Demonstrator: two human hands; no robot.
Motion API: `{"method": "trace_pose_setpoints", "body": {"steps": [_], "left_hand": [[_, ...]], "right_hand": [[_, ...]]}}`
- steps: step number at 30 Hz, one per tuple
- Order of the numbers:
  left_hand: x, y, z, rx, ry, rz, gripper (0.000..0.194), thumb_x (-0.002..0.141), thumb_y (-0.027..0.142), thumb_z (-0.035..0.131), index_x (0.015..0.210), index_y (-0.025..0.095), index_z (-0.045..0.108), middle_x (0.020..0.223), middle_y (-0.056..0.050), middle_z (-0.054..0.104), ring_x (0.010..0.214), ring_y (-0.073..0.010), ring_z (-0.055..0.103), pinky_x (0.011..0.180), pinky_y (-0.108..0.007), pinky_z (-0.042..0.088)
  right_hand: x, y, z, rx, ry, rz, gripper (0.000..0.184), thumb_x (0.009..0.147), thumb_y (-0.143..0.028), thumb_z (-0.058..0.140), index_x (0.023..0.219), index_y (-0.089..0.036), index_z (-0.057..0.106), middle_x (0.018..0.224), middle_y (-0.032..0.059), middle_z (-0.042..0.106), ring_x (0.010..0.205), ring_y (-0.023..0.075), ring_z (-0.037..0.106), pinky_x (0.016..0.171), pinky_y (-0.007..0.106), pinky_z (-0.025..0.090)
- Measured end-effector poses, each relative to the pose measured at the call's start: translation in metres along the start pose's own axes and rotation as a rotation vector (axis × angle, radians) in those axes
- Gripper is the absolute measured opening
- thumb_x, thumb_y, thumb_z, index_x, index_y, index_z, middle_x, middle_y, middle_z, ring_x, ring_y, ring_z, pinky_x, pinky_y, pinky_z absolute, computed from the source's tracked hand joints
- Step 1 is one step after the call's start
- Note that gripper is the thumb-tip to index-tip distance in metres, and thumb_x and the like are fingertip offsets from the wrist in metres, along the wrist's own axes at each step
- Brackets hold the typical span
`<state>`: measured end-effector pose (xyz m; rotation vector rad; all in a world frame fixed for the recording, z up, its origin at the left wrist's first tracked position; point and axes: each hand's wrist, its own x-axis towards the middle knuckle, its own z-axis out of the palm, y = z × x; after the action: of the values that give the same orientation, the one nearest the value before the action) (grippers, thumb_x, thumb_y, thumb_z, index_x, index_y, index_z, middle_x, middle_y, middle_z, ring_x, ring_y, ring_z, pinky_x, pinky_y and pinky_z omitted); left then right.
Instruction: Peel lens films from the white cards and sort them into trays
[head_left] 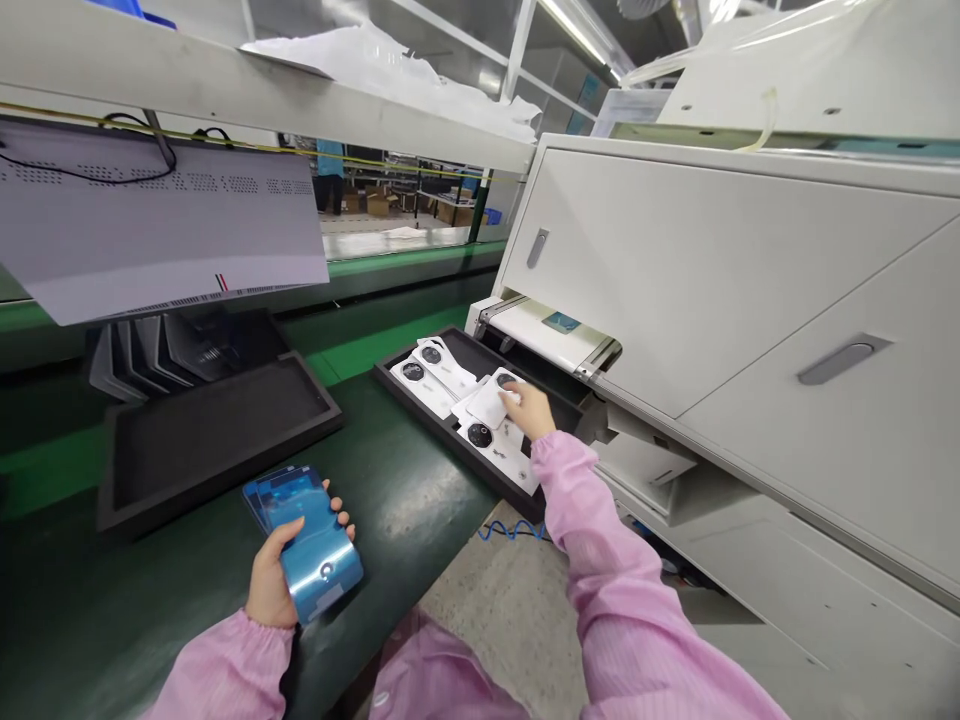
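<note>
My left hand (277,575) is closed around several glossy blue film sheets (304,540), held fanned above the green bench. My right hand (531,408) reaches over a black tray (390,385) and pinches the edge of a white phone-shaped card (489,402). That card bears a dark round camera shape near my fingertips, partly hidden by them. Around it in the tray lie more white cards, one with a dark round print (480,435) at the near side. Others overlap at the tray's far left end, among them a white card (427,393).
A second black tray (217,440) lies on the left below a monitor-like white panel (165,230), with dark angled pieces (150,355) behind it. On the right stands a white machine (675,260); its short conveyor (544,338) carries a small bluish piece (561,322). A distant person (328,175) stands behind.
</note>
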<state>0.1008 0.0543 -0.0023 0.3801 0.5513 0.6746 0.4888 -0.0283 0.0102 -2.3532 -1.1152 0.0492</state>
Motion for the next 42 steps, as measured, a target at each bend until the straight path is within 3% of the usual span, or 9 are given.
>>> {"method": "trace_pose_setpoints", "body": {"steps": [3, 7, 15, 25, 30, 35, 38, 40, 42], "left_hand": [[0.0, 0.0, 0.0, 0.003, -0.001, -0.005, 0.051, 0.071, 0.017, 0.056, 0.122, 0.021, 0.053, 0.091, -0.007, 0.064, 0.078, -0.0209, 0.063, 0.074, -0.04, 0.055], [0.0, 0.001, 0.0, 0.012, 0.001, -0.005, 0.051, 0.071, 0.017, 0.057, 0.121, 0.022, 0.053, 0.09, -0.007, 0.065, 0.078, -0.0207, 0.064, 0.074, -0.039, 0.055], [0.001, 0.0, 0.0, -0.018, 0.009, -0.027, 0.048, 0.071, 0.017, 0.056, 0.119, 0.021, 0.055, 0.09, -0.008, 0.065, 0.078, -0.0211, 0.063, 0.073, -0.04, 0.055], [-0.001, 0.001, 0.002, -0.015, 0.021, -0.027, 0.049, 0.071, 0.018, 0.056, 0.12, 0.02, 0.054, 0.09, -0.007, 0.065, 0.077, -0.0209, 0.063, 0.072, -0.04, 0.055], [-0.001, 0.001, 0.001, 0.03, -0.006, -0.013, 0.052, 0.07, 0.018, 0.057, 0.122, 0.022, 0.053, 0.091, -0.007, 0.066, 0.077, -0.0212, 0.063, 0.072, -0.039, 0.054], [0.005, -0.005, 0.003, 0.077, -0.121, -0.038, 0.058, 0.072, 0.023, 0.059, 0.129, 0.022, 0.047, 0.098, -0.009, 0.067, 0.076, -0.0193, 0.062, 0.072, -0.036, 0.052], [0.009, -0.012, 0.005, 0.067, -0.223, -0.146, 0.055, 0.075, 0.034, 0.059, 0.127, 0.019, 0.048, 0.101, -0.011, 0.066, 0.076, -0.0188, 0.062, 0.07, -0.033, 0.05], [0.011, -0.017, 0.005, 0.068, -0.24, -0.176, 0.054, 0.077, 0.046, 0.056, 0.122, 0.018, 0.053, 0.1, -0.011, 0.068, 0.075, -0.0202, 0.063, 0.068, -0.033, 0.05], [0.009, -0.021, 0.004, 0.095, -0.233, -0.216, 0.057, 0.077, 0.056, 0.053, 0.116, 0.014, 0.058, 0.092, -0.012, 0.07, 0.076, -0.0239, 0.065, 0.07, -0.036, 0.049]], "right_hand": [[0.036, 0.012, -0.01, -0.046, -0.025, 0.161, 0.038, 0.087, -0.037, 0.049, 0.117, -0.013, 0.053, 0.124, 0.0134, 0.053, 0.115, 0.0253, 0.051, 0.096, 0.043, 0.039], [0.069, 0.018, -0.009, -0.065, -0.23, 0.243, 0.032, 0.087, -0.035, 0.053, 0.112, -0.015, 0.054, 0.113, 0.0076, 0.057, 0.097, 0.0191, 0.059, 0.083, 0.04, 0.049], [0.075, 0.019, -0.009, -0.064, -0.42, 0.311, 0.029, 0.087, -0.032, 0.054, 0.11, -0.014, 0.055, 0.109, 0.0069, 0.058, 0.093, 0.0181, 0.059, 0.079, 0.038, 0.051], [0.055, 0.023, -0.037, 0.218, -0.247, 0.327, 0.023, 0.085, -0.029, 0.058, 0.1, -0.012, 0.058, 0.093, 0.0043, 0.063, 0.077, 0.0133, 0.062, 0.068, 0.031, 0.053], [0.047, 0.022, -0.087, 0.305, 0.016, 0.242, 0.032, 0.054, -0.024, 0.081, 0.075, -0.01, 0.062, 0.073, 0.0054, 0.066, 0.07, 0.0203, 0.063, 0.066, 0.034, 0.05], [0.026, -0.009, -0.129, 0.507, 0.225, -0.022, 0.034, 0.062, -0.032, 0.073, 0.089, -0.017, 0.059, 0.09, 0.0029, 0.066, 0.084, 0.0187, 0.061, 0.077, 0.034, 0.048], [-0.004, -0.063, -0.104, 0.807, -0.041, -0.334, 0.038, 0.055, -0.035, 0.078, 0.084, -0.018, 0.059, 0.077, -0.0002, 0.065, 0.072, 0.0165, 0.061, 0.069, 0.034, 0.05], [-0.033, -0.109, -0.067, 0.805, -0.391, -0.52, 0.035, 0.051, -0.035, 0.08, 0.073, -0.018, 0.059, 0.069, -0.0023, 0.062, 0.064, 0.0148, 0.06, 0.063, 0.031, 0.051], [-0.06, -0.151, -0.025, 0.714, -0.599, -0.648, 0.031, 0.055, -0.035, 0.078, 0.072, -0.019, 0.058, 0.069, -0.0028, 0.062, 0.064, 0.0147, 0.06, 0.06, 0.029, 0.05]]}}
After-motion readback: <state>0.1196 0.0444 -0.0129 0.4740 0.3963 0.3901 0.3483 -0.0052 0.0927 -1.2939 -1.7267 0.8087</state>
